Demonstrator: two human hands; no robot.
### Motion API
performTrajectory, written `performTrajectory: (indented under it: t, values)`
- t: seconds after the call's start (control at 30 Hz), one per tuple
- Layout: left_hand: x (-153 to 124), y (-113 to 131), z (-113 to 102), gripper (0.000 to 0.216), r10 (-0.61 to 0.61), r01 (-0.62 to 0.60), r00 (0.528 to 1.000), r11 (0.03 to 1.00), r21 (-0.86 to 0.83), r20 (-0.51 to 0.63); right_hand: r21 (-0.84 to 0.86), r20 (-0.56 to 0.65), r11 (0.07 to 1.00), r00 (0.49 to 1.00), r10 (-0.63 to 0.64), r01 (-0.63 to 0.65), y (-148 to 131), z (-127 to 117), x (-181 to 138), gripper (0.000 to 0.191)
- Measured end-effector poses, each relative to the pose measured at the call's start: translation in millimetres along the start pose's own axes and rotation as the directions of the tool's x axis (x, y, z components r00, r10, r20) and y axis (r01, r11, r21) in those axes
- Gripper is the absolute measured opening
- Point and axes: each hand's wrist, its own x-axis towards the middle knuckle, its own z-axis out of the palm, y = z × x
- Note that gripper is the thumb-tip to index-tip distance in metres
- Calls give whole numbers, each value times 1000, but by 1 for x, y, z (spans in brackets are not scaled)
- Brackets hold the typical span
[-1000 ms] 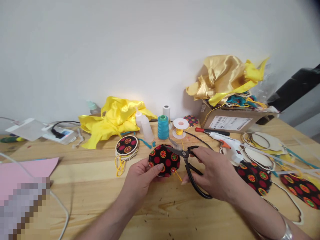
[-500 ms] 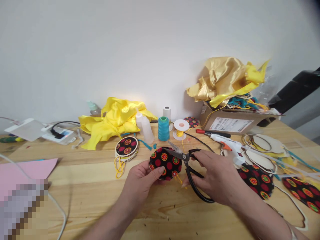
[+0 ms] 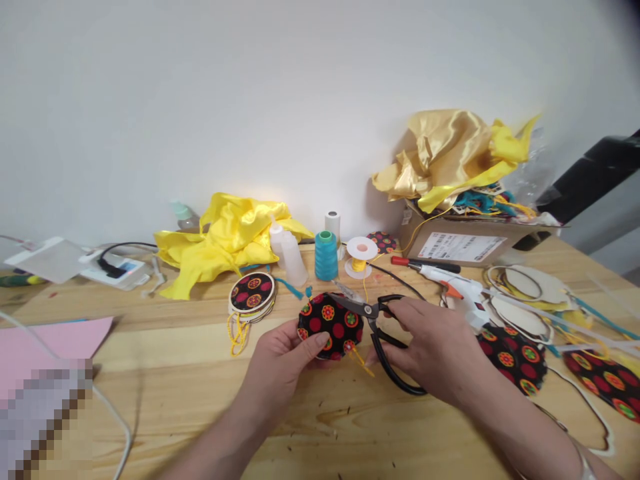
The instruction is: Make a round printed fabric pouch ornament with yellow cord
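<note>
My left hand point(image 3: 285, 357) pinches a round, fabric-covered disc point(image 3: 333, 330), black with red, orange and green floral circles. The thumb lies across its face. From the disc's lower right edge hangs a yellow cord point(image 3: 364, 363). In my right hand point(image 3: 430, 347) are black-handled scissors point(image 3: 369, 311), fingers through the handles. Their blades point left over the disc's top edge; whether they touch the fabric I cannot tell. Left of the disc lie stacked round pieces point(image 3: 253, 292) with the same fabric in a pale rim and a yellow tassel.
Behind my hands stand a teal thread cone point(image 3: 327, 257), a white spool point(image 3: 361, 250) and white squeeze bottles point(image 3: 291, 260). A glue gun point(image 3: 463, 293) and patterned fabric pieces point(image 3: 515, 360) lie right. Yellow satin point(image 3: 225, 233) and a cardboard box point(image 3: 460, 240) sit near the wall.
The scissor handles have closed slightly, with the lower handle rising a little. My left hand and the disc stay nearly in place.
</note>
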Motion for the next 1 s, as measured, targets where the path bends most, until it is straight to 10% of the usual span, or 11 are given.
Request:
performTrajectory:
  t: [1.0]
  values:
    - [0,11,-6,16,22,-32,998,982,183,56,-232,-202,964,963,-178,130,13,-6,0,24]
